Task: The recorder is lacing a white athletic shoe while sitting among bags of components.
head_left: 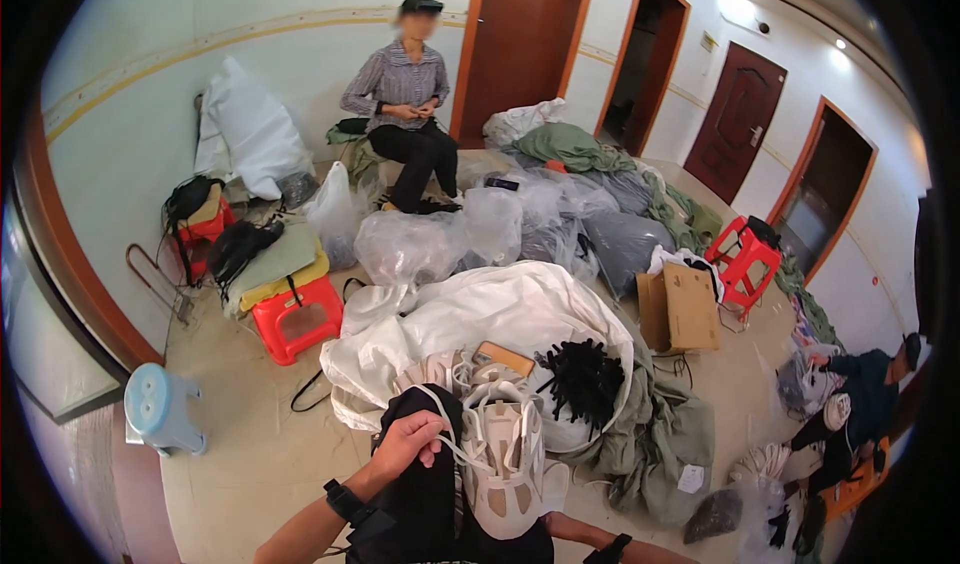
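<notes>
A beige-white sneaker (506,494) rests on my lap, its tongue and lacing toward the top of the view. My left hand (412,438) is closed, pinching a pale shoelace (444,414) that loops up and runs to the sneaker's left side. Beside the sneaker's lower right my right wrist (562,526) shows; the fingers of that hand are hidden by the shoe. Just beyond lies an open white woven sack (480,306), with a bundle of black laces (582,382), an orange-backed phone (504,357) and more pale shoes (436,371) on it.
Red stools (297,320) stand left and right, with a blue stool (165,409) nearer on the left. Filled plastic bags (410,248) and a cardboard box (680,309) lie ahead. One person (410,94) sits opposite, another (860,404) at far right.
</notes>
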The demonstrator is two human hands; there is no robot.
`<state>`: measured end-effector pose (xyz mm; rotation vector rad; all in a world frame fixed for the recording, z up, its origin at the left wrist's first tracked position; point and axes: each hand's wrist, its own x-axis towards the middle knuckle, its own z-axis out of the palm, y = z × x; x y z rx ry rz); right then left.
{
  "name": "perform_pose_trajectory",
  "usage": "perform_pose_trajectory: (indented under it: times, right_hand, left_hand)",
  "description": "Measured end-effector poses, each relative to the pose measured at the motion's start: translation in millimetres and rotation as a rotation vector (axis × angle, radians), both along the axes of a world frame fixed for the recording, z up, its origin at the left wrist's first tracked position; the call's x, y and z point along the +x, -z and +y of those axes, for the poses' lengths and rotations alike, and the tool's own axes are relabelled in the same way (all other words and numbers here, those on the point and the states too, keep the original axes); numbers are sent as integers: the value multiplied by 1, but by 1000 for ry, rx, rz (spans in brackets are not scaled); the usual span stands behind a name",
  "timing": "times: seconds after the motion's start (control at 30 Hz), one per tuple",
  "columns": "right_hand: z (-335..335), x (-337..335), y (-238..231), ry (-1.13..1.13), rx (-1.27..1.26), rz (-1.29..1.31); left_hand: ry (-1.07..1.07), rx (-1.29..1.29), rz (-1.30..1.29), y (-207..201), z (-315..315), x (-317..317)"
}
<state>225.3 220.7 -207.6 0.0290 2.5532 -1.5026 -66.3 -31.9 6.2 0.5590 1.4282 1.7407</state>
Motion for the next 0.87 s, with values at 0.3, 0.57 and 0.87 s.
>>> perform_pose_trajectory:
  times: [0.3, 0.57, 0.87]
  right_hand:
    - [5, -11, -42, -427, 73, 143]
    - [-16, -13, -63, -201, -488, -141]
    - [-16, -15, -61, -70, -507, -294]
  left_hand:
    - [-156, -73, 20, -7, 3, 7]
    - [-178, -15, 53, 5, 2, 4]
    - [-169, -23, 108, 12, 7, 4]
